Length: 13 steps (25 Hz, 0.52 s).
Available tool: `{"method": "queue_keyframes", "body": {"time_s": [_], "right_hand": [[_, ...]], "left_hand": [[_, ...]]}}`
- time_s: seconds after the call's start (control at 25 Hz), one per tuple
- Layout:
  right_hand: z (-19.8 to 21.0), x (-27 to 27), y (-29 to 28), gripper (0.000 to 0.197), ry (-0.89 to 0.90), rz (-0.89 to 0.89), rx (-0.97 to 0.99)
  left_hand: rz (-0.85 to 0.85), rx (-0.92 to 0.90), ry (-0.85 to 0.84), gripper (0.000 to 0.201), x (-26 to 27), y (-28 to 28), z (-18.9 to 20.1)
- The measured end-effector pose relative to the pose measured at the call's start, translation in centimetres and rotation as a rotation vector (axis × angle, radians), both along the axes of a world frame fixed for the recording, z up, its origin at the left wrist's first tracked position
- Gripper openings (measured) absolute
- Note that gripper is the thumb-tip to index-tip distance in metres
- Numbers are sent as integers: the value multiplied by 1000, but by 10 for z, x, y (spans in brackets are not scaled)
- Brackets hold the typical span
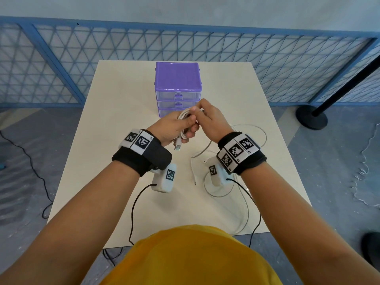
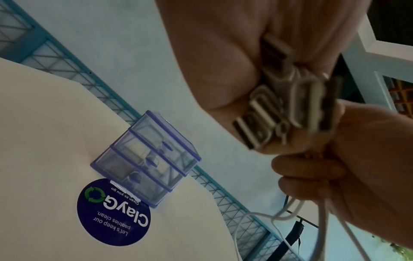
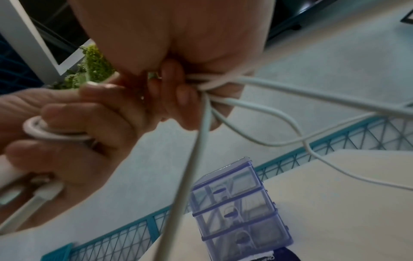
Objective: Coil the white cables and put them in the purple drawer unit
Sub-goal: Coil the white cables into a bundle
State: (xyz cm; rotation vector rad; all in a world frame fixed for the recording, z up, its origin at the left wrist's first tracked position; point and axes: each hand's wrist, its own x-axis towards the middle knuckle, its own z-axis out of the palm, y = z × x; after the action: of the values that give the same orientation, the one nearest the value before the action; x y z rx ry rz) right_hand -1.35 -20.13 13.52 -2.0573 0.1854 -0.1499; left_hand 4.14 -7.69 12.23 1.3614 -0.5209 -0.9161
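Observation:
The purple drawer unit (image 1: 177, 87) stands at the far middle of the table, its three clear drawers closed; it also shows in the wrist views (image 2: 145, 159) (image 3: 241, 208). In front of it my left hand (image 1: 176, 128) grips a bundle of coiled white cable (image 1: 186, 118), with a USB plug (image 1: 178, 146) hanging below the palm. My right hand (image 1: 207, 118) pinches the cable's strand at the top of the coil. The strands (image 3: 257, 106) run out from between my right fingers (image 3: 183, 95). A second white cable (image 1: 244, 182) lies loose on the table at the right.
The cream table (image 1: 115, 140) carries a round blue sticker (image 2: 114, 211) in front of the drawer unit. A blue mesh fence (image 1: 102, 64) runs behind the table. A black post with a round base (image 1: 311, 117) stands on the floor at the right.

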Motion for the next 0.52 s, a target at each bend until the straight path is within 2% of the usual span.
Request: {"method": "queue_keyframes", "body": {"time_s": [0.12, 0.16, 0.28, 0.4, 0.52], "right_hand": [[-3, -2, -5, 22, -24, -52, 41], [-3, -3, -7, 21, -7, -60, -29], [-7, -5, -4, 38, 51, -71, -283], [-11, -2, 2, 39, 46, -130, -200], [-14, 0, 10, 33, 17, -171, -24]], "left_hand": [[142, 4, -26, 27, 1, 1, -3], [147, 19, -59, 28, 1, 1, -5], [129, 104, -136, 30, -4, -1, -4], [213, 208, -246, 33, -11, -7, -1], [260, 142, -187, 29, -13, -11, -5]]}}
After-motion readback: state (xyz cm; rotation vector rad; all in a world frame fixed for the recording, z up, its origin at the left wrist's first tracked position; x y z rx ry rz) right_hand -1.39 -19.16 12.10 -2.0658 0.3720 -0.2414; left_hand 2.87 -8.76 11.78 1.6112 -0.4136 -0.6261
